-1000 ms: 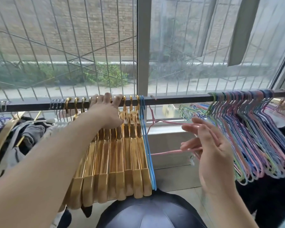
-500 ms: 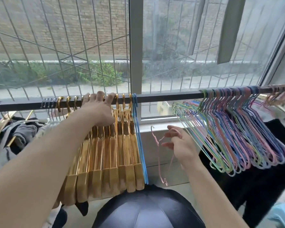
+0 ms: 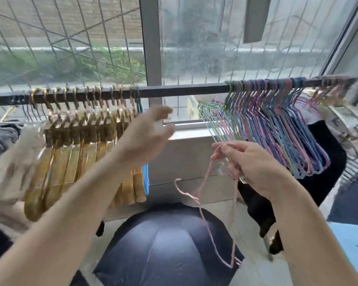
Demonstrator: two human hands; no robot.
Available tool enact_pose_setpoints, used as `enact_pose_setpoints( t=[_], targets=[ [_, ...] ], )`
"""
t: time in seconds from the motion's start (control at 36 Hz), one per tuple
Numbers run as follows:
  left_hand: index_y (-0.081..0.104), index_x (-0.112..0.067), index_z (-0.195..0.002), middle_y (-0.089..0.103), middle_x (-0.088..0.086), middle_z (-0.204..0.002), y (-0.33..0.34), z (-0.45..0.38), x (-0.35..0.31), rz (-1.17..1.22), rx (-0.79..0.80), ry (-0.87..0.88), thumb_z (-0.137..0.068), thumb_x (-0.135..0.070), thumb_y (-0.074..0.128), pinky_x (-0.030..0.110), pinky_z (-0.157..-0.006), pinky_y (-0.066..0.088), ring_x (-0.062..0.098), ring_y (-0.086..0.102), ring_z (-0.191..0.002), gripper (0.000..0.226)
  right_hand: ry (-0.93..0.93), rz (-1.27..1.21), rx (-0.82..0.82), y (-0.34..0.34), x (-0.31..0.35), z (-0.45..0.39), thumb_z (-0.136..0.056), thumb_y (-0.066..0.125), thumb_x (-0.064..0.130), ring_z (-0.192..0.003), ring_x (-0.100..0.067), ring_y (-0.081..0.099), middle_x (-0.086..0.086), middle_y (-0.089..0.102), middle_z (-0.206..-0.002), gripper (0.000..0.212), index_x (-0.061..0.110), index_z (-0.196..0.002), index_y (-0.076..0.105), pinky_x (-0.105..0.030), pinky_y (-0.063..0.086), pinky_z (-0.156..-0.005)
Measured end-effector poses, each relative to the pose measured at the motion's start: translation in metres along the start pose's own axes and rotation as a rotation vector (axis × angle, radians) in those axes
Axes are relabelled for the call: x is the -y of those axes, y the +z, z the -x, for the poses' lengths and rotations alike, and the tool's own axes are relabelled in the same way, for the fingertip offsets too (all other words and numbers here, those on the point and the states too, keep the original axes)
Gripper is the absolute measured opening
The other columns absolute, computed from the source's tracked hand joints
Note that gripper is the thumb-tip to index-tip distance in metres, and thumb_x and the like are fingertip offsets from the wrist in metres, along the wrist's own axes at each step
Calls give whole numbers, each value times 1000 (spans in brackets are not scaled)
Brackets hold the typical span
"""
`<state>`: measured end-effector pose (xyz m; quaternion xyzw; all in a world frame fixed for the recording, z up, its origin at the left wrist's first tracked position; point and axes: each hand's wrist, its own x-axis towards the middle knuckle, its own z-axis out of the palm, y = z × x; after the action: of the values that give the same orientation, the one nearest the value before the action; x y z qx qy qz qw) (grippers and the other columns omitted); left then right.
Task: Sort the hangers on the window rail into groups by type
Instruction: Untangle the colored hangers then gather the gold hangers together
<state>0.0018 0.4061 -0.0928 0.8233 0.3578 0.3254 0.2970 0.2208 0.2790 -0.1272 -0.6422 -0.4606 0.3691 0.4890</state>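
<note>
Gripping one pink hanger (image 3: 205,195) in right hand (image 3: 254,168), left hand (image 3: 145,137) empty

bare rail (image 3: 186,92) stretch between gold hangers (image 3: 74,145) and pastel wire hangers (image 3: 277,124), umbrella (image 3: 163,244) below

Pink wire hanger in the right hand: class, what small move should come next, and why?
Probably lift the pink wire hanger and hook it on the rail beside the coloured wire hangers. The right hand pinches it off the rail, hook hanging low; the gold hangers are another type.
</note>
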Motion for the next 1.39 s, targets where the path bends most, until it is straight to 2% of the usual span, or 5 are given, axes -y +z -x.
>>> enact_pose_setpoints(
  t=[0.31,0.53,0.83,1.08,1.39],
  targets=[
    [63,-27,-134,64,-16,-133,122,120,57,159,313,-278,-100,-25,66,5,-97,38,-12,55,-121,34,-149,-174,206,-68,-27,23,-87,63,38,-56,-14,48,-8,76,-102,37,10,-106,77,-17,43,-51],
    [67,-2,-92,75,24,-108,101,133,47,664,165,-481,-103,-29,61,46,-97,57,39,72,-106,30,-120,-481,193,-78,-33,18,-95,56,24,-61,-14,55,-8,70,-82,28,6,-104,75,-18,50,-55],
    [56,-1,-90,76,27,-90,54,112,-9,665,-209,-467,-110,-24,41,52,-83,62,43,76,-86,34,-141,-21,-408,-28,-50,-4,-103,48,49,-107,-18,64,2,58,-129,60,31,-156,27,-46,53,-98],
    [57,-5,-106,79,17,-93,50,88,-16,761,-369,-600,-113,-26,36,49,-102,52,30,78,-90,30,-71,303,217,56,-88,22,-95,64,47,-137,-12,45,5,44,-149,68,29,-155,37,-36,36,-118],
    [56,-5,-130,77,24,-96,74,72,-54,939,-119,-557,-114,-16,29,53,-100,52,38,76,-98,33,-93,181,167,64,-91,24,-102,48,29,-66,-18,60,4,64,-71,23,51,-103,55,-49,58,-74]
  ],
)
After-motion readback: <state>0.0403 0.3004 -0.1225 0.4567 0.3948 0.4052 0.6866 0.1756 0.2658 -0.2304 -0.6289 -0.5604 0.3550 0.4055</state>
